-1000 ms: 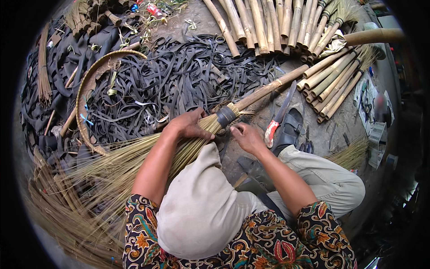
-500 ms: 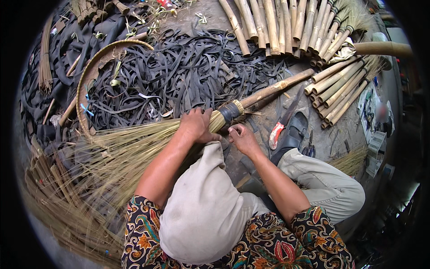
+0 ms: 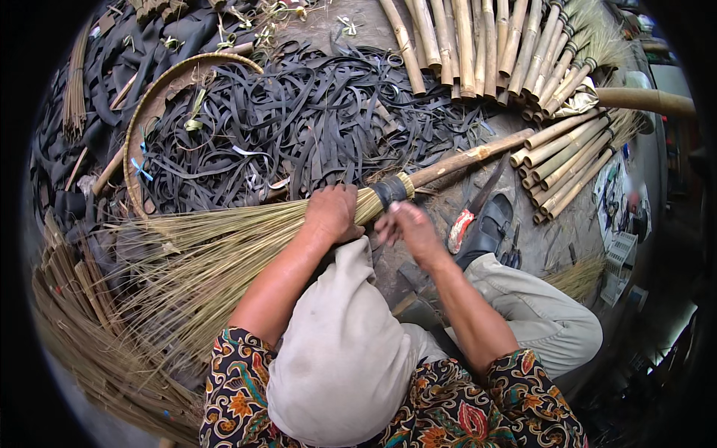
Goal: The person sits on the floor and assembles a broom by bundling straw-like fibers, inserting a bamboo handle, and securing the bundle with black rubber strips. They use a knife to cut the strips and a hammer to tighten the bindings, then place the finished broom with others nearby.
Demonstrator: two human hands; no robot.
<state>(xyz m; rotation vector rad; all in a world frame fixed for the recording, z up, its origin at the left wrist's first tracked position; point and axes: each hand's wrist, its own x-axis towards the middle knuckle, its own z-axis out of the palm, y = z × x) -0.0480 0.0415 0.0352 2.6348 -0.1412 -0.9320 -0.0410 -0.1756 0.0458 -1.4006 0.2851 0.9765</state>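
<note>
A broom lies slantwise across my lap, its straw bristles fanning to the left and its wooden handle pointing to the upper right. Black rubber strip is wound round the neck where the straw meets the handle. My left hand is closed over the bundled straw just left of this binding. Close below the binding, my right hand has its fingers curled in, slightly smeared by motion. Whatever those fingers hold, if anything, I cannot make out.
A heap of black rubber strips lies beyond the broom, partly ringed by a woven basket rim. Finished-looking brooms with bamboo handles are stacked at the right. A knife with a red-and-white grip rests beside my sandal.
My right hand has lifted slightly toward the binding and is now blurred. The left hand stays on the straw. The whole view has shifted a little.
</note>
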